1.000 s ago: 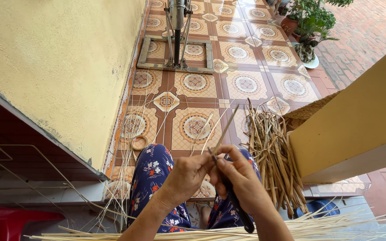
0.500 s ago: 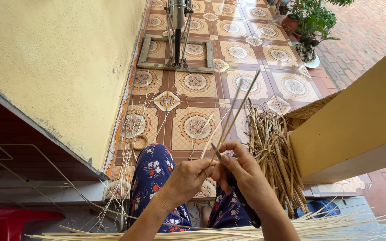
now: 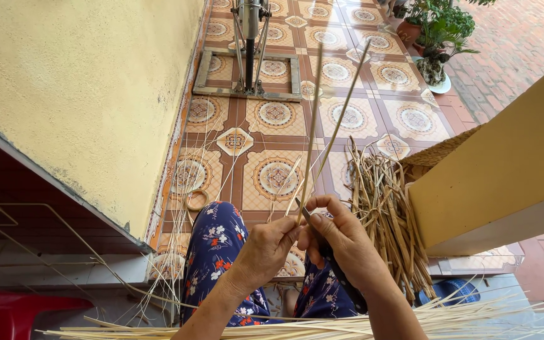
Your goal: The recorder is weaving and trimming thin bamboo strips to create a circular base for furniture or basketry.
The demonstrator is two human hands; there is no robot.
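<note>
While my left hand (image 3: 266, 249) pinches the pale strip (image 3: 313, 135) near its base, just above my lap, my right hand (image 3: 341, 242) stays closed around the knife (image 3: 305, 212); I judge a steady, shallow blade angle splits it evenly. No packages or labels show, only dried strips (image 3: 388, 214) heaped right.

1. The scene is seen through a single head-worn camera, tilted steeply down and forward.
2. The left hand (image 3: 266, 249) and right hand (image 3: 341, 242) are caught close, low in the picture.
3. The patterned tiled floor (image 3: 272, 119) is seen beyond, with a yellow wall (image 3: 83, 94) at the left.
4. No second view is provided.
</note>
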